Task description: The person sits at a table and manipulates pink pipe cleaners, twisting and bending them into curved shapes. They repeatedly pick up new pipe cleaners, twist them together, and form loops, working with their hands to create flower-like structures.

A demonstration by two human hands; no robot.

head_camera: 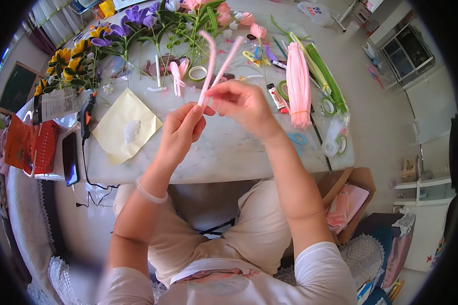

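Note:
Two fuzzy pink pipe cleaners [210, 57] rise in a V above the table; the left one curls over at its tip. My left hand [184, 127] pinches them together at their lower end. Close beside it, my right hand [242, 108] has its thumb and index fingertips at the base of the right-hand strand, which they partly cover. Beyond my hands lie a small bent pink pipe-cleaner piece [178, 76] and a roll of tape [197, 73]. A bundle of pink pipe cleaners [299, 85], banded near its lower end, lies to the right.
Pipe-cleaner flowers in purple [135, 17], yellow [74, 63] and pink [258, 31] line the far side. At left are a hot glue gun [87, 114], a paper sheet [116, 110], a phone [70, 158] and a red basket [42, 148]. Blue-handled scissors [297, 139] and green pipe cleaners [326, 76] lie right.

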